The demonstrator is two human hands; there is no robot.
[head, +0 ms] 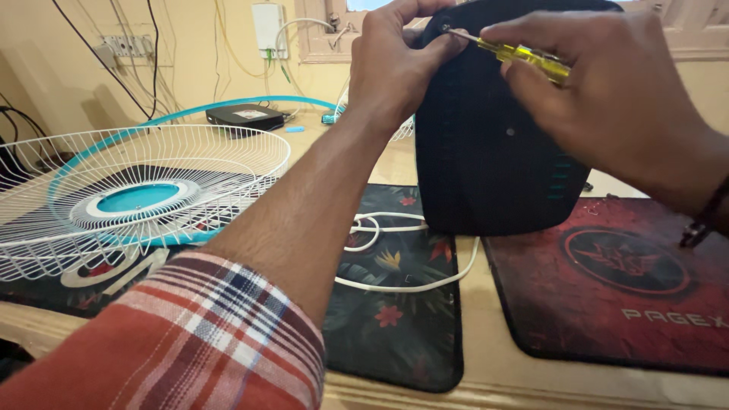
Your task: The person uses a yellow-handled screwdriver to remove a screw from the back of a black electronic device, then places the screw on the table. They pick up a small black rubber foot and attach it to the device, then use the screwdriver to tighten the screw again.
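Upper centre of frame: left hand [395, 64] clamps the top edge of the black fan housing [493, 152], held upright over the floral mat [395, 319]. Right hand [607, 83] pinches a yellow screwdriver [524, 55], tip at the housing's top. Risk: tip slips off and jabs the left fingers; loose white cable [395, 285] below could snag.
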